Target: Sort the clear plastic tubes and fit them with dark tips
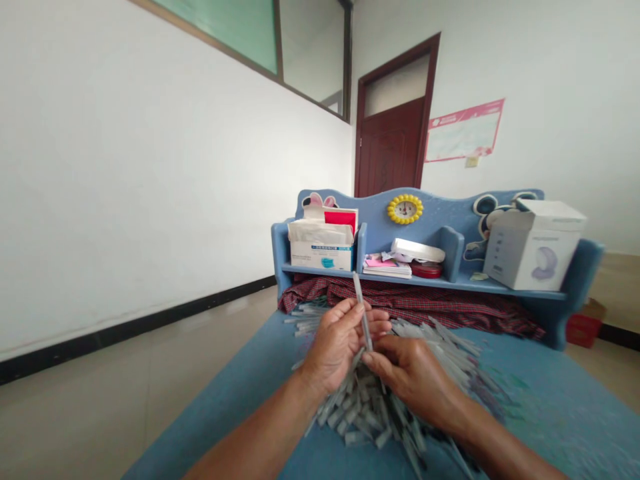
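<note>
A thin grey stick (361, 305) stands nearly upright between my two hands. My left hand (334, 343) curls its fingers round the stick's middle. My right hand (410, 375) pinches its lower end with thumb and forefinger. Both hands hover over a big heap of similar grey sticks (380, 407) spread on the blue desk (550, 407).
At the desk's back runs a blue shelf (425, 280) with a box of masks (321, 250), a red notebook, stacked books, a white box (533, 247) and a yellow clock (405, 209). A plaid cloth (450, 307) lies under it. A dark red door stands behind.
</note>
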Motion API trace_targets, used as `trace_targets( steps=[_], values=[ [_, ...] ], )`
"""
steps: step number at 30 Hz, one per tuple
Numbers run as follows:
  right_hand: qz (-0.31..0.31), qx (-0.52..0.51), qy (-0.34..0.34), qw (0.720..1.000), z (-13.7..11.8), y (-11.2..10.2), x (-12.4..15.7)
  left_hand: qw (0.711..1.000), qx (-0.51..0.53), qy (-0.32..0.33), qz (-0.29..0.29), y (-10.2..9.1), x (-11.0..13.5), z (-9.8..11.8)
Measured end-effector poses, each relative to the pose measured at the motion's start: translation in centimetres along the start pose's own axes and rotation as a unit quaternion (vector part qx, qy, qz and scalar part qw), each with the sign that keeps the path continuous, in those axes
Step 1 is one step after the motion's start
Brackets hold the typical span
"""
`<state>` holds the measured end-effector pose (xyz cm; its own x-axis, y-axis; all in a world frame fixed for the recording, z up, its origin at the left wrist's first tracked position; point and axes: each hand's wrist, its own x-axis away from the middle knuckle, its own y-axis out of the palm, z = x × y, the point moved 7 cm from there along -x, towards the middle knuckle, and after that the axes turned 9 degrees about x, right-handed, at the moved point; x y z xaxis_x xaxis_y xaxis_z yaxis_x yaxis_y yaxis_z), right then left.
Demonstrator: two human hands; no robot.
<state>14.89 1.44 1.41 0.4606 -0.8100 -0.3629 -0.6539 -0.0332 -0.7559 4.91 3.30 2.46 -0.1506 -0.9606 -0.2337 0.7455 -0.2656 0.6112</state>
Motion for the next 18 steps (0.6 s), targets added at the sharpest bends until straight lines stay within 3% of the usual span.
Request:
trace_targets(
  steps=[7, 12, 15, 18],
  values=[
    [0.044, -0.055, 0.057, 0.996, 0.1, 0.9, -0.4, 1.000, 0.013, 0.008, 0.020, 0.9, 0.3, -0.4],
    [0.003, -0.159, 0.096, 0.983, -0.4, 2.3, -0.6, 0.999, 0.013, 0.005, 0.034, 1.4, -0.1, 0.1],
    [0.007, -0.202, 0.115, 0.972, -1.0, 2.6, -1.0, 0.998, -0.005, 0.011, 0.064, 1.7, -1.0, 0.9],
    [0.016, -0.171, 0.112, 0.979, -1.7, 2.6, -1.7, 0.994, -0.022, 0.027, 0.108, 1.5, -2.2, 1.7]
  ],
)
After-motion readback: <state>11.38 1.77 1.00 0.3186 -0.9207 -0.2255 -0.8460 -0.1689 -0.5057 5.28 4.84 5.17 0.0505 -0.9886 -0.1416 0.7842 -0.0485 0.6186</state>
